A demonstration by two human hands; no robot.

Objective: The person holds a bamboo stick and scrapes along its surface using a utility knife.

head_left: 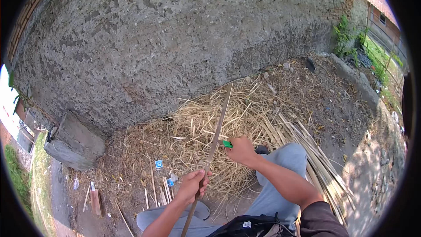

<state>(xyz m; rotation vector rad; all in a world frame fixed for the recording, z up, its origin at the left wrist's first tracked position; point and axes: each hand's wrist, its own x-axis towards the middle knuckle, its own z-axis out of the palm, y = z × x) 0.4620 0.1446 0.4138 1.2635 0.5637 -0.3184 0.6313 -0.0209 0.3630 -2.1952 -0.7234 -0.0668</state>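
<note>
A long, flat bamboo strip [220, 120] runs from between my legs up toward the wall. My left hand [191, 186] is closed around its lower part, thumb on top. My right hand [241, 151] grips a small green-handled tool [227, 144], probably a knife, which meets the strip's right side a little above the left hand. Fingers hide most of this tool, and I cannot make out its blade clearly. Beneath the strip lies a heap of curly bamboo shavings [245, 118].
A rough plastered wall [193, 30] stands ahead. Several bamboo strips [322, 162] lie to the right of my right leg. At left sit a concrete block [79, 140] and a brown wooden piece [95, 202]. A blue-and-white wrapper [158, 163] lies near several short sticks [165, 191].
</note>
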